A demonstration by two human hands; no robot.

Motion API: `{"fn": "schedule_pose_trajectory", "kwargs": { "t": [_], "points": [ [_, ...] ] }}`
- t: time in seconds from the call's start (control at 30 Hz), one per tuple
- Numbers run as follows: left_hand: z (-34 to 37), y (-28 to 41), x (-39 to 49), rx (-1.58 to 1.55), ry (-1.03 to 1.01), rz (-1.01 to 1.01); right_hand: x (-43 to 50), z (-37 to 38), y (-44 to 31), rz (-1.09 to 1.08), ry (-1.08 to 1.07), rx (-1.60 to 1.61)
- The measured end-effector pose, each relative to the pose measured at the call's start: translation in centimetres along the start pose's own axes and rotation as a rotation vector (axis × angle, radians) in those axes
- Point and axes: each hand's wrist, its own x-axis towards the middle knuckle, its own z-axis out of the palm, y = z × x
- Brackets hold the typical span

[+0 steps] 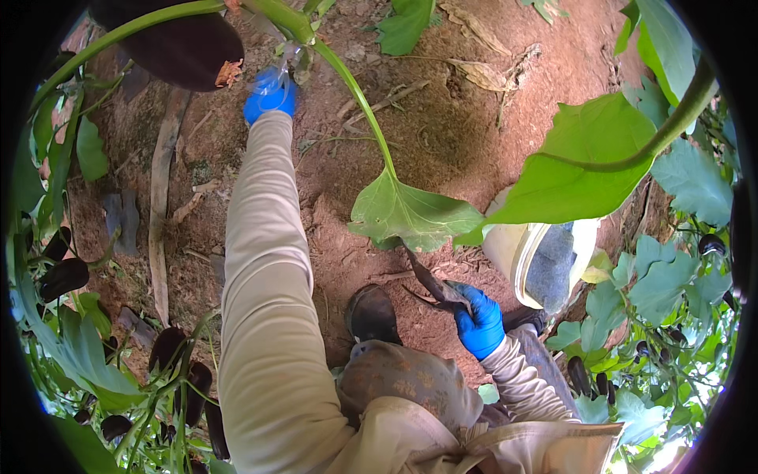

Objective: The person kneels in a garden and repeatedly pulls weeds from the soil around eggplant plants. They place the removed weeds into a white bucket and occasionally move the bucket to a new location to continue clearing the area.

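Observation:
My left hand (270, 95), in a blue glove, reaches up to the clear plastic strip or twine (287, 59) hanging at the green eggplant stem (290, 21); its fingers are too hidden to tell whether they grip it. A large dark eggplant (177, 47) with a dry brown tip hangs to the left of that hand. Down at the right, my right hand (479, 320), also blue-gloved, is closed around dark metal shears or scissors (432, 281), whose blades point up and left. Their tips end near a drooping eggplant leaf (408, 213).
A pale bucket (521, 266) with dark cloth (551, 269) inside lies tilted right of my feet. A long wood strip (163, 207) lies on the reddish soil at left. Eggplant plants with fruit (64, 278) line both sides. A broad leaf (586, 160) overhangs the bucket.

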Motion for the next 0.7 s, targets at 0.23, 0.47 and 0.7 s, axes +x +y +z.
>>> {"fn": "schedule_pose_trajectory", "kwargs": {
  "t": [0.23,0.47,0.7],
  "points": [
    [2.1,-4.3,-4.3,-0.131,0.235,-0.072,-0.3,0.2,-0.5,0.006,0.013,0.047],
    [5.7,-2.9,-2.7,-0.879,0.305,0.155,-0.4,1.4,-1.6,-0.015,-0.038,0.040],
    [3.2,0.9,-11.1,-0.209,0.239,0.368,-1.2,1.3,-2.0,0.024,-0.006,0.069]
  ]
}}
